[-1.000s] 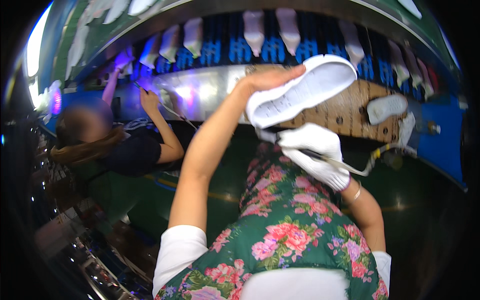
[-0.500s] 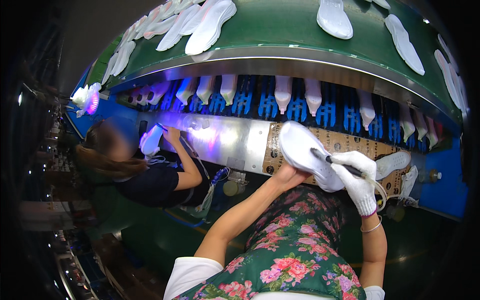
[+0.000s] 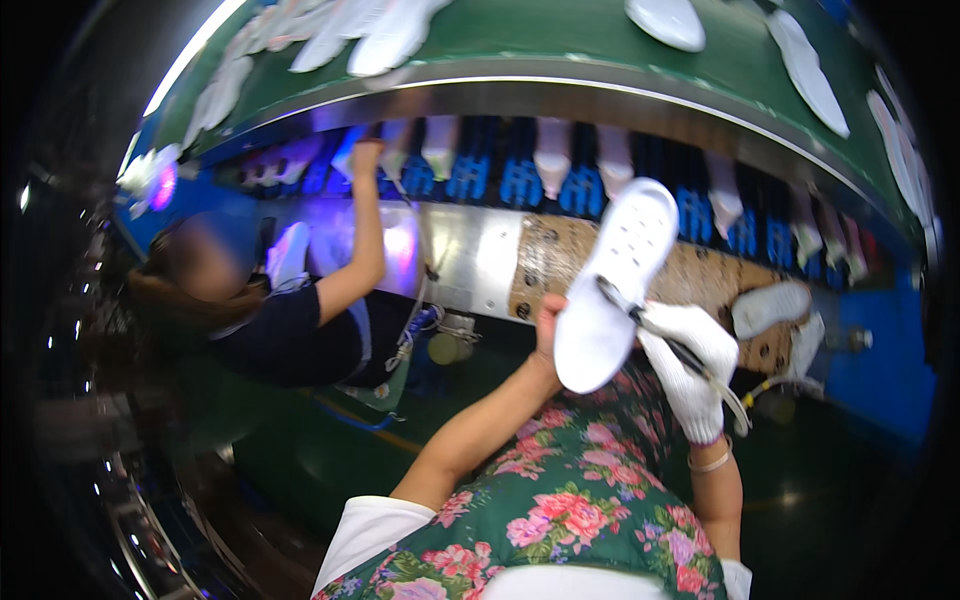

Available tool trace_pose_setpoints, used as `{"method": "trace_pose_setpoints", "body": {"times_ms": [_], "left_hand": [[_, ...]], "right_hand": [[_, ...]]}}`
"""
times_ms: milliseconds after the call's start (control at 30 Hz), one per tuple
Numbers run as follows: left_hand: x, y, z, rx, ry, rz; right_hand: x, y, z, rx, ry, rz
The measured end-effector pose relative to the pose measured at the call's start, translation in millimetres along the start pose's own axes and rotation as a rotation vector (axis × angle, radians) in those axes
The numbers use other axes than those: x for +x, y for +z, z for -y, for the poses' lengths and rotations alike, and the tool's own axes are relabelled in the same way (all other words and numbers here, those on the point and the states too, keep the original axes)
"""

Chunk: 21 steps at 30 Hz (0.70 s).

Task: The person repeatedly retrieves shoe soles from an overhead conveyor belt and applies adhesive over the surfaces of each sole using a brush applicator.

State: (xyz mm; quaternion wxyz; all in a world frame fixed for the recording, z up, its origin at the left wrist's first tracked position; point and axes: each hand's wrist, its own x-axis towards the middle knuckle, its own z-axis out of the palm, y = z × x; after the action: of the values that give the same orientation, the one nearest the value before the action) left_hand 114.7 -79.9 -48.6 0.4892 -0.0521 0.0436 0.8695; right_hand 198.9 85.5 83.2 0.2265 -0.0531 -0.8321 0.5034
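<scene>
Sole point(image 3: 584, 345) swung since earlier; long axis now slants up-right, holed end away from you; your left grip point(image 3: 548, 332) holds it, right grip point(image 3: 697, 350) holds brush point(image 3: 618, 301).

White sole point(image 3: 588, 340): smooth, mostly matt, looks like foam or rubber. Glove point(image 3: 692, 358): knit cloth, bit bumpy. Brush point(image 3: 637, 314): handle smooth, looks like plastic. Flowered clothes point(image 3: 565, 515): soft cloth. Bench point(image 3: 462, 258): smooth metal, very shiny. Brown sheet point(image 3: 555, 250): papery. Shelf point(image 3: 540, 42): smooth green top, bit shiny; edge point(image 3: 590, 102) shiny metal.
</scene>
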Motion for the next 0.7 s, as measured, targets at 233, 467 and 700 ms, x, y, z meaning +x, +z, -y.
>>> {"method": "trace_pose_setpoints", "body": {"times_ms": [233,467,700], "left_hand": [[21,39,8,0.127,0.071,0.039],[28,51,35,0.227,0.122,-0.166],[21,5,53,-0.025,-0.001,-0.108]], "right_hand": [[17,-4,16,-0.055,-0.092,-0.062],[30,-6,16,-0.083,-0.286,-0.166],[20,4,17,-0.269,-0.254,-0.137]]}}
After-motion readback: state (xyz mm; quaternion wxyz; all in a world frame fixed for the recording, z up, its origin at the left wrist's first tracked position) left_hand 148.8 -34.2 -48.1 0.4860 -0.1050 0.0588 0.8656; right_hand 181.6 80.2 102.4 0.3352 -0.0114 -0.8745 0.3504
